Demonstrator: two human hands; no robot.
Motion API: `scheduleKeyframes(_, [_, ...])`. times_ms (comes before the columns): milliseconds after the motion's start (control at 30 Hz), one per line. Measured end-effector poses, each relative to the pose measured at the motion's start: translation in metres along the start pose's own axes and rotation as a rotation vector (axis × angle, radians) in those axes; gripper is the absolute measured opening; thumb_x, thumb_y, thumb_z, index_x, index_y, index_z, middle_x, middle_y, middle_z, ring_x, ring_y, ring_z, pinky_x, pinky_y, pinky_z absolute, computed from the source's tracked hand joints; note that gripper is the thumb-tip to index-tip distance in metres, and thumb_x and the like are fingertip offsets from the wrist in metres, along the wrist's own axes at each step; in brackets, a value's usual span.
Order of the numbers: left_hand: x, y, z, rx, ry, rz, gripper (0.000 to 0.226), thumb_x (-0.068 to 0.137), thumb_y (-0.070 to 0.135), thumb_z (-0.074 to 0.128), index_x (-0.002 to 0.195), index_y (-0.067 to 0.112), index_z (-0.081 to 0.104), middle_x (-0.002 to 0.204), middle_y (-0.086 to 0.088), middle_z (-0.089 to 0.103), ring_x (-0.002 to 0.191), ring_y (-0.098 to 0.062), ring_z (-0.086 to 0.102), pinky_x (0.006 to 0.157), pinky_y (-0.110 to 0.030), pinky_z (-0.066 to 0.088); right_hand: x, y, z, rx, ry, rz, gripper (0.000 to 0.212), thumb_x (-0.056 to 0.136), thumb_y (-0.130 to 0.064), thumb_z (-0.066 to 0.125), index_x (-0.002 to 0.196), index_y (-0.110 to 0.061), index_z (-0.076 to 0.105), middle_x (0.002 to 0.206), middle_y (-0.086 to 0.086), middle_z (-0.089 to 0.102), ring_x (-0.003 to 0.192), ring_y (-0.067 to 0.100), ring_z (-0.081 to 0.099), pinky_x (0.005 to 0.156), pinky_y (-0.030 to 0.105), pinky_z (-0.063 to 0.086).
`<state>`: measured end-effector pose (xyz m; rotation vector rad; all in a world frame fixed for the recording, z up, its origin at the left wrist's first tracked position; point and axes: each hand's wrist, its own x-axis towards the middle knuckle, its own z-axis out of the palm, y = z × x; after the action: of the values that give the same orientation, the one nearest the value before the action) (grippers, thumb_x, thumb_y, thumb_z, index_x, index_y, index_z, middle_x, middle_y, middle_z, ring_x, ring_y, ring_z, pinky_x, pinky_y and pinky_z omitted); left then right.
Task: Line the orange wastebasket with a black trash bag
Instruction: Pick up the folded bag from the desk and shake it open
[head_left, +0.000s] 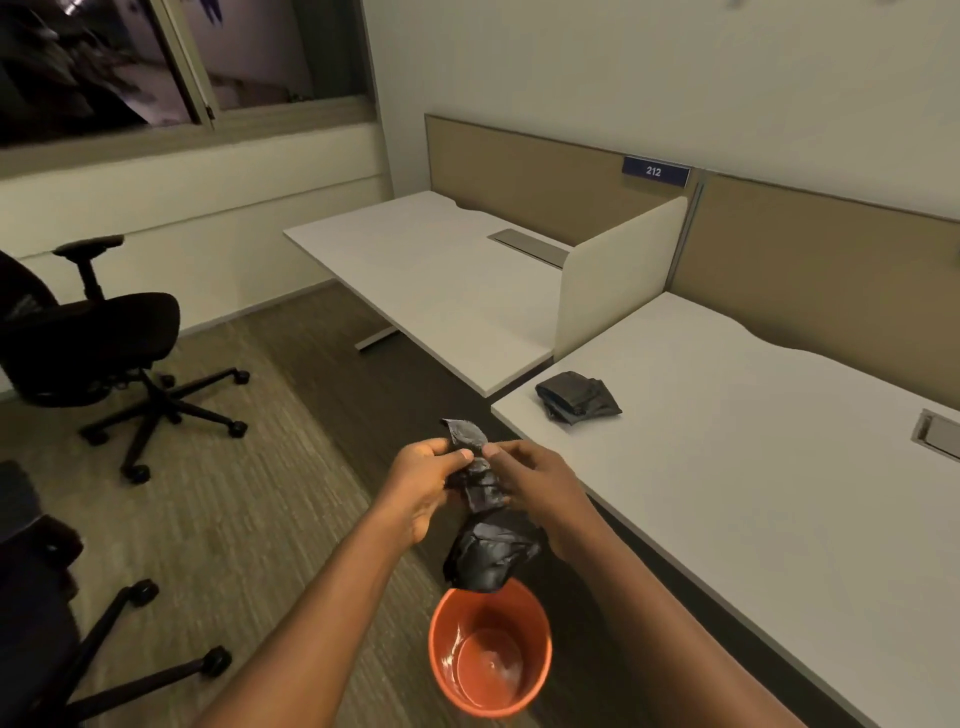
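Observation:
A crumpled black trash bag (488, 540) hangs between my hands, still bunched and mostly folded. My left hand (423, 483) pinches its upper part from the left, and my right hand (540, 483) pinches it from the right, fingertips nearly meeting at the top. The bag's lower end dangles just above the orange wastebasket (535, 670), which stands upright and bare inside on the carpet below my arms.
A pile of folded black bags (577, 397) lies on the white desk (753, 467) to my right. A second desk (431, 275) with a divider stands behind it. Black office chairs (88, 338) stand on the carpet at left.

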<state>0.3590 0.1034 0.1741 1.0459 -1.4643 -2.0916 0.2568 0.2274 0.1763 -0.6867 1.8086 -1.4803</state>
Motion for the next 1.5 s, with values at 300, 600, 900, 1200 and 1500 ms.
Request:
scheduleKeyframes(300, [-0.021, -0.004, -0.005, 0.161, -0.027, -0.003, 0.015, 0.088, 0.005, 0.074, 0.101, 0.011, 0.077, 0.091, -0.010, 0.081, 0.076, -0.022, 0.079, 0.062, -0.031, 0.060, -0.026, -0.013, 0.000, -0.239, -0.066, -0.072, 0.018, 0.094, -0.044, 0.066, 0.101, -0.029, 0.073, 0.092, -0.005, 0.075, 0.085, 0.010, 0.072, 0.074, 0.025, 0.057])
scheduleKeyframes(600, [-0.032, 0.016, -0.051, 0.328, -0.005, 0.036, 0.019, 0.086, 0.010, 0.079, 0.079, 0.012, 0.061, 0.054, -0.003, 0.064, 0.043, -0.011, 0.054, 0.039, -0.023, 0.044, -0.015, -0.023, 0.009, -0.245, 0.020, -0.030, 0.012, 0.097, -0.035, 0.064, 0.091, -0.029, 0.073, 0.080, -0.007, 0.074, 0.077, 0.008, 0.069, 0.064, 0.023, 0.051])
scheduleKeyframes(900, [-0.045, 0.049, -0.109, 0.814, 0.369, 0.309, 0.004, 0.092, 0.011, 0.067, 0.089, 0.014, 0.067, 0.076, -0.006, 0.069, 0.064, -0.021, 0.066, 0.054, -0.033, 0.053, -0.002, -0.049, 0.032, -0.330, -0.001, -0.058, 0.012, 0.094, -0.033, 0.070, 0.089, -0.023, 0.074, 0.081, -0.005, 0.071, 0.077, 0.011, 0.063, 0.063, 0.022, 0.045])
scheduleKeyframes(1200, [-0.040, 0.062, -0.154, 1.141, 0.705, 0.579, 0.010, 0.093, 0.008, 0.056, 0.098, 0.014, 0.062, 0.105, -0.008, 0.058, 0.083, -0.024, 0.059, 0.065, -0.040, 0.054, 0.004, -0.077, 0.047, -0.443, -0.035, -0.096, 0.018, 0.096, -0.032, 0.067, 0.082, -0.027, 0.076, 0.064, -0.018, 0.070, 0.061, -0.005, 0.061, 0.053, 0.012, 0.041])
scheduleKeyframes(1500, [-0.049, 0.072, -0.121, 0.203, 0.208, -0.085, 0.061, 0.091, 0.066, 0.057, 0.106, 0.008, 0.068, 0.095, -0.014, 0.076, 0.077, -0.027, 0.074, 0.057, -0.034, 0.058, 0.008, -0.087, 0.078, 0.032, -0.186, 0.085, 0.007, 0.095, -0.022, 0.070, 0.092, -0.016, 0.071, 0.094, 0.007, 0.071, 0.087, 0.020, 0.066, 0.073, 0.033, 0.059])
